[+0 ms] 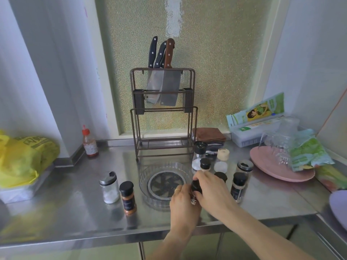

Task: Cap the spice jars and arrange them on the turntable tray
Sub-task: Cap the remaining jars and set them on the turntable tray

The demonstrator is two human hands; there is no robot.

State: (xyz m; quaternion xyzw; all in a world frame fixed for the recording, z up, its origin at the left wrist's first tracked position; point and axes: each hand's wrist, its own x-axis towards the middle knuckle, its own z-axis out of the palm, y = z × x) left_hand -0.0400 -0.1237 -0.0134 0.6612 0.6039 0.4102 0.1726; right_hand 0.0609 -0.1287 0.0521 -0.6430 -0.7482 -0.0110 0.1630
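Both hands meet over one small dark spice jar [195,192] held just above the table [75,203], near its front edge and at the right rim of the turntable tray [165,182]. The left hand [183,201] wraps its fingers round the jar's body; the right hand [210,186] curls its fingers over the black cap [196,184], apparently seating or twisting it.

The tray holds no jars yet. Two jars, a clear shaker [109,187] and an orange-filled jar [128,197], stand left of the tray. A cluster of jars [221,166] stands just beyond the right hand, toward the table's back right.

The main risk seems to be that cluster: the right wrist and forearm lie close beside the black-capped jars, so a wide twist or a careless lift could knock one over, and any jar not fully closed would spill. A cap started crooked could also jam or sit loose; the threads are hidden under the fingers, so alignment cannot be judged. Setting the jar down on the tray's raised, fluted rim instead of its flat floor could tip it, and a turntable may rotate under an off-centre push.
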